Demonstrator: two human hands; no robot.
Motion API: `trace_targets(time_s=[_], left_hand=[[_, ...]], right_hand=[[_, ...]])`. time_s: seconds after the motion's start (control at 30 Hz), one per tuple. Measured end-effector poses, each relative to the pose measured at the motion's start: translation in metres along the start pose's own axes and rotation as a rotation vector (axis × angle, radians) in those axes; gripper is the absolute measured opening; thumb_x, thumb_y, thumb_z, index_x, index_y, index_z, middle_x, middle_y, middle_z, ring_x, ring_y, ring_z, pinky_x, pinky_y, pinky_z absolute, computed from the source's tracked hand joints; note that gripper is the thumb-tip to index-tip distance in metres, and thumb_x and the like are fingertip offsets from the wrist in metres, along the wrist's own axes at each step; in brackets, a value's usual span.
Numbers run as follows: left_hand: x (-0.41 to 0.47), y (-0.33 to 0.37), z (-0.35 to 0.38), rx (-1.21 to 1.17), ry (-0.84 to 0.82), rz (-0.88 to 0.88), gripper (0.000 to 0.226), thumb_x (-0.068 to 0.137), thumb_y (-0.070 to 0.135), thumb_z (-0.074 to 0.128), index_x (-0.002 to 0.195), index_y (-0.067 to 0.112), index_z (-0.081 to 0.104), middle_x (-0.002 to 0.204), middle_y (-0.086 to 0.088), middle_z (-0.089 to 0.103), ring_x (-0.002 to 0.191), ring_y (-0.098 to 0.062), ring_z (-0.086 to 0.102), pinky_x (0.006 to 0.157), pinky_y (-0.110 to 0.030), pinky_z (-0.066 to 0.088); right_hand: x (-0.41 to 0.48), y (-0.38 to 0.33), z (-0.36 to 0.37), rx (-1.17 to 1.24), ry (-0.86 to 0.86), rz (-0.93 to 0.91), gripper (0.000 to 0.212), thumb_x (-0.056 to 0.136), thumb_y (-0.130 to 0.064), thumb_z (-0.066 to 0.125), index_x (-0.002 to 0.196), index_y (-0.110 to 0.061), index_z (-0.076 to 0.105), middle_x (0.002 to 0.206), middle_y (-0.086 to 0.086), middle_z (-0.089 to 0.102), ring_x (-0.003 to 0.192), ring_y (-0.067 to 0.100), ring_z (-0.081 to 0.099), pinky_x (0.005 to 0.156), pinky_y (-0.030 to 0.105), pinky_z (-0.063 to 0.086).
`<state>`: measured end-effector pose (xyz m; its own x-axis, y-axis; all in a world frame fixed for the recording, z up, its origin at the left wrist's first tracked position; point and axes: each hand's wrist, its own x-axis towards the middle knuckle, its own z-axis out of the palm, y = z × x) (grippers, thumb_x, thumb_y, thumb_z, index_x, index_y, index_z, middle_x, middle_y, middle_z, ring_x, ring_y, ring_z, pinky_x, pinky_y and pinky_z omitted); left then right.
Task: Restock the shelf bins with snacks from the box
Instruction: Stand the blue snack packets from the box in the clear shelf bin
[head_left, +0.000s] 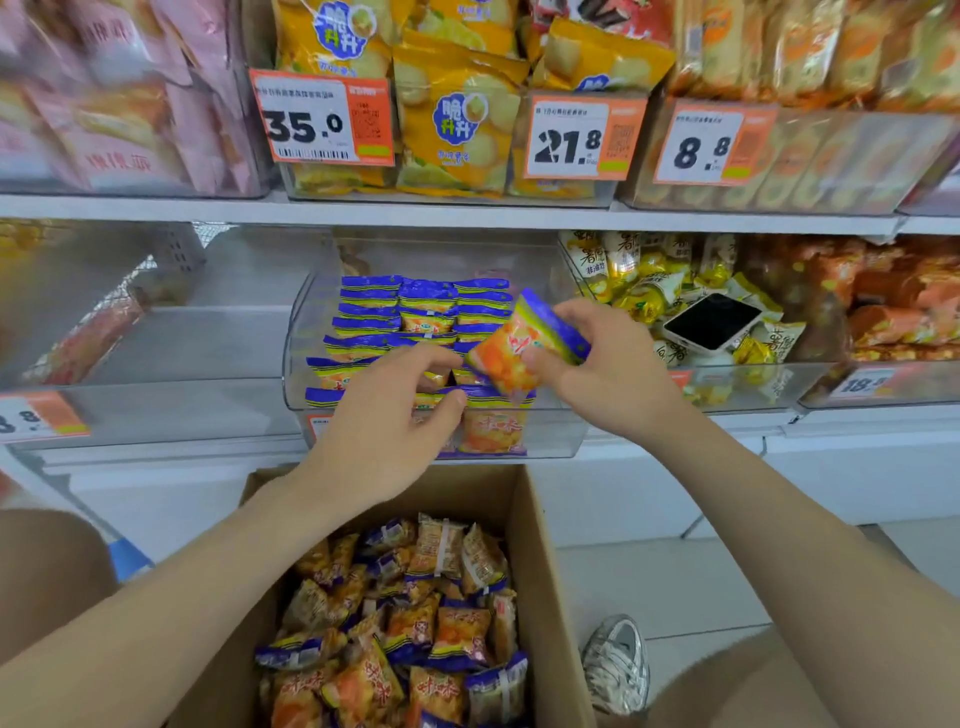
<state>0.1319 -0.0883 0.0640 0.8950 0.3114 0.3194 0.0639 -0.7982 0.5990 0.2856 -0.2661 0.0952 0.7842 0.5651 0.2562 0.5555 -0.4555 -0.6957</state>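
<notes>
in front of the lower shelf, we are holding our hands close together over the clear bin (298, 358). our right hand (618, 364) is pinching one orange-and-blue packet (519, 348), tilted, just above the front rows. our left hand (384, 421) is reaching in beside it with fingers loosely curved, gripping nothing that we can see. the stacked packets (395, 306) are standing in neat rows inside the bin, and many loose packets (415, 623) are lying in the cardboard box (540, 545) below us.

we are judging the front rows as the weak spot. the left hand is crowding them, so a careless push is likely tipping them flat or out of line. the held packet is going in at a slant, so it may be wedging crosswise or sliding over the bin's low front wall into the box. a phone (714, 320) is resting on bags in the neighbouring bin, where a stray elbow could be knocking it off.
</notes>
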Motion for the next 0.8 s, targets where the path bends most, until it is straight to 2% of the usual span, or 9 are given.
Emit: trace_targets(time_s=[0.07,0.17,0.23,0.3,0.37,0.47,0.63,0.73,0.8], left_hand=[[0.013,-0.005,-0.001,0.164,-0.063,0.071,0.037,0.102,0.038,0.061,0.138,0.027,0.060,0.135,0.013,0.058,0.124,-0.004,0.052,0.096,-0.022,0.041],[0.033,-0.017,-0.002,0.329,-0.200,0.100,0.038,0.101,0.051,0.056,0.132,0.031,0.060,0.143,0.008,0.050,0.134,-0.016,0.046,0.108,-0.040,0.044],[0.041,-0.025,-0.002,0.413,-0.285,0.078,0.033,0.096,0.063,0.056,0.112,0.035,0.062,0.129,0.010,0.051,0.123,-0.015,0.047,0.102,-0.043,0.046],[0.046,-0.030,-0.003,0.466,-0.366,0.076,0.031,0.092,0.066,0.061,0.089,0.035,0.061,0.105,0.013,0.051,0.103,-0.012,0.049,0.085,-0.036,0.047],[0.051,-0.031,-0.004,0.502,-0.400,0.109,0.037,0.091,0.063,0.066,0.077,0.030,0.057,0.089,0.013,0.052,0.087,-0.010,0.051,0.069,-0.032,0.041],[0.057,-0.029,-0.002,0.578,-0.392,0.163,0.044,0.093,0.061,0.065,0.073,0.023,0.053,0.074,0.008,0.055,0.072,-0.008,0.049,0.061,-0.032,0.037],[0.063,-0.028,-0.001,0.592,-0.405,0.130,0.047,0.089,0.066,0.067,0.071,0.024,0.056,0.070,0.011,0.056,0.075,-0.013,0.054,0.065,-0.032,0.039],[0.064,-0.027,-0.003,0.579,-0.394,0.100,0.050,0.084,0.074,0.066,0.074,0.026,0.058,0.074,0.012,0.059,0.078,-0.012,0.057,0.058,-0.030,0.034],[0.063,-0.024,-0.005,0.557,-0.349,0.092,0.054,0.083,0.081,0.059,0.079,0.028,0.055,0.077,0.012,0.059,0.076,-0.008,0.055,0.057,-0.029,0.036]], right_hand=[[0.017,0.008,0.003,-0.199,0.192,-0.047,0.027,0.090,-0.031,0.077,0.112,-0.020,0.067,0.095,-0.003,0.071,0.083,0.015,0.065,0.066,0.025,0.042],[0.050,0.021,0.012,-0.408,0.223,-0.111,0.031,0.095,-0.027,0.071,0.120,-0.011,0.062,0.108,0.011,0.069,0.101,0.032,0.063,0.073,0.034,0.041],[0.072,0.025,0.020,-0.571,0.184,-0.101,0.038,0.097,-0.021,0.069,0.129,-0.007,0.054,0.114,0.018,0.068,0.108,0.038,0.061,0.076,0.040,0.041],[0.091,0.025,0.028,-0.745,0.158,-0.097,0.047,0.094,-0.013,0.070,0.135,-0.006,0.047,0.113,0.021,0.068,0.113,0.041,0.058,0.077,0.041,0.037],[0.113,0.025,0.037,-0.867,0.127,-0.060,0.048,0.092,-0.011,0.070,0.134,-0.006,0.047,0.119,0.021,0.069,0.123,0.043,0.055,0.088,0.044,0.042],[0.141,0.023,0.049,-0.998,0.061,-0.020,0.040,0.094,-0.009,0.063,0.132,-0.008,0.054,0.127,0.019,0.068,0.130,0.041,0.053,0.105,0.045,0.039],[0.165,0.026,0.067,-1.143,-0.008,-0.021,0.031,0.101,-0.016,0.052,0.130,-0.018,0.064,0.134,0.012,0.065,0.132,0.036,0.052,0.113,0.046,0.032],[0.170,0.033,0.074,-1.201,-0.007,-0.010,0.033,0.103,-0.018,0.049,0.132,-0.021,0.066,0.138,0.012,0.062,0.135,0.036,0.048,0.116,0.046,0.029],[0.170,0.034,0.076,-1.186,-0.017,-0.021,0.030,0.102,-0.016,0.051,0.127,-0.020,0.067,0.133,0.012,0.065,0.133,0.035,0.052,0.113,0.043,0.031]])
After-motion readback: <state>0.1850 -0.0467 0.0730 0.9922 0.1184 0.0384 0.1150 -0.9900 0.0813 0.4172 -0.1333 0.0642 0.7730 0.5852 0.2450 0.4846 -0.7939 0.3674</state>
